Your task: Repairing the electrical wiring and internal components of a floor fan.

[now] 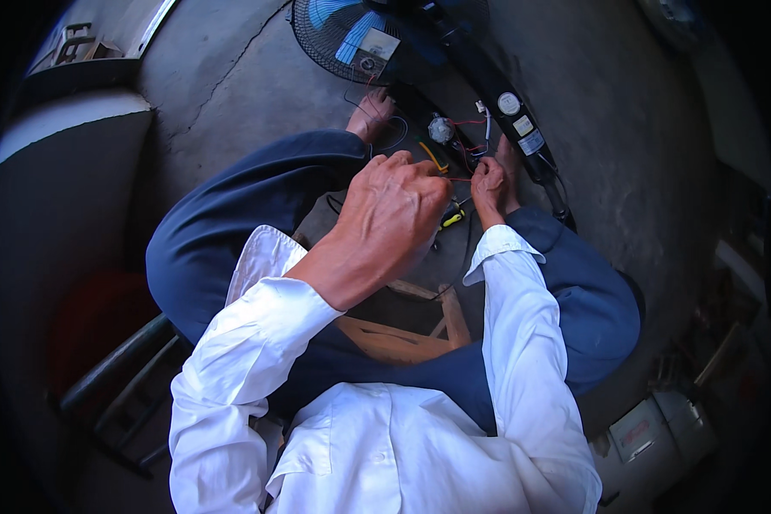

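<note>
My left hand is closed in a fist, large in the middle of the view, its back hiding the fingertips. A thin red wire runs from it to my right hand, whose fingers are pinched together at the wire's other end. Just beyond the hands lies the black body of an electric fan, with a small round silver motor and red and white wires beside it. A yellow-and-black handled tool is partly behind my left hand. A yellow screwdriver lies between the hands.
The fan's black grille with blue blades is at the top, a boxy meter with a dial against it. A wooden stool stands below my hands. Dark metal bars are at left, a pale box at lower right.
</note>
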Tool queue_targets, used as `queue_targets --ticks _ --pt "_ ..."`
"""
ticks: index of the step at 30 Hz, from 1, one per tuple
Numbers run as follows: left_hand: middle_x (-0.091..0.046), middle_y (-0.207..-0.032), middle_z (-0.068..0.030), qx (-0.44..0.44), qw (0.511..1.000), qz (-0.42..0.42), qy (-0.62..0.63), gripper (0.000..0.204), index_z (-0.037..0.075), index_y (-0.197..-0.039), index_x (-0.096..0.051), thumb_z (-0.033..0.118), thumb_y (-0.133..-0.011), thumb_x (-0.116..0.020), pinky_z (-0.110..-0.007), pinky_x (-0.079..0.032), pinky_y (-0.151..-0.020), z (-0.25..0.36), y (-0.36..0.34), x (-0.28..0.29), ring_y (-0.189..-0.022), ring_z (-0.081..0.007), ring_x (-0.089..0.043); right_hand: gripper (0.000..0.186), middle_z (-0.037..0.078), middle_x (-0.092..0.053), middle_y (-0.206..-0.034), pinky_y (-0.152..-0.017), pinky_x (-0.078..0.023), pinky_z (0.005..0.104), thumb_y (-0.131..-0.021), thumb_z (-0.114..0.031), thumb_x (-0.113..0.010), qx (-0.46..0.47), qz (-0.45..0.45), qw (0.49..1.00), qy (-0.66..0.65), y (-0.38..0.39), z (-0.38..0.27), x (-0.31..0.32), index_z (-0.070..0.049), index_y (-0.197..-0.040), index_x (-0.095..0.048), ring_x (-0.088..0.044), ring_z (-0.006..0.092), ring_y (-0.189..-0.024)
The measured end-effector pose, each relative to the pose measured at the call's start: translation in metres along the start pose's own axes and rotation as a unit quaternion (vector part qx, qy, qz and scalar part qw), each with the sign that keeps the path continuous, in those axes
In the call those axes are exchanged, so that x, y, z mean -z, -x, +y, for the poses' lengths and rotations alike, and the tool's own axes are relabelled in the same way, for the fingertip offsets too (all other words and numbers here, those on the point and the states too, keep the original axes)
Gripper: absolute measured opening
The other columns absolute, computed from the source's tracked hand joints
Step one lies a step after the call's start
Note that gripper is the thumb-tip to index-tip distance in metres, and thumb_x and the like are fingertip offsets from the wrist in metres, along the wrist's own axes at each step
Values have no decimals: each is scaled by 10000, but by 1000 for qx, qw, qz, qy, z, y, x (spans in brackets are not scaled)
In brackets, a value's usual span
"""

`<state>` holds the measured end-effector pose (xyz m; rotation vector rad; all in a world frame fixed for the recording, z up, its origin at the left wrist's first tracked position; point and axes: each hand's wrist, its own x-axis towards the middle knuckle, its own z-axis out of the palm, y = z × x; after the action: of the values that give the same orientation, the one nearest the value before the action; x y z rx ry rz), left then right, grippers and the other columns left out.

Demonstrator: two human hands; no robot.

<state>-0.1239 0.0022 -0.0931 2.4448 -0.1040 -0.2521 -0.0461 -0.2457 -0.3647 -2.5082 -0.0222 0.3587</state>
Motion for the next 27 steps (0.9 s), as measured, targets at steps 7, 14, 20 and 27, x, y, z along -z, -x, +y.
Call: queue_targets --ticks 7,14,20,27 --pt "-615 -830 -143 -5 1000 6 1 83 11 -828 -668 34 -750 -652 -413 -492 -735 3 0 2 -833 -313 -598 209 261 -673 -927 -801 -495 476 -882 -122 -542 153 40 978 139 -1 -14 13 16 -940 -688 -636 445 -915" --pt "-614 -826 -140 17 1000 3 -11 108 10 -827 -666 18 -719 -661 -417 -490 -733 -3 8 9 -823 -311 -593 208 231 -684 -873 -780 -501 466 -878 -170 -577 146 42 988 36 -1 -35 8 -7 -910 -702 -651 418 -877" --pt "-621 -841 -143 1 1000 -4 0 136 3 -858 -679 19 -723 -666 -414 -492 -736 6 -2 3 -827 -311 -594 170 85 -662 -734 -534 -499 347 -881 -177 -630 -203 -69 964 -160 -33 59 -7 -33 -899 -718 -629 197 -593" --pt "-621 -843 -134 15 1000 -2 -2 134 19 -849 -674 32 -716 -673 -414 -496 -755 -1 4 4 -847 -314 -598 114 29 -628 -689 -425 -438 229 -860 -118 -662 -292 -123 923 -218 -35 35 -15 -33 -924 -704 -541 91 -478"
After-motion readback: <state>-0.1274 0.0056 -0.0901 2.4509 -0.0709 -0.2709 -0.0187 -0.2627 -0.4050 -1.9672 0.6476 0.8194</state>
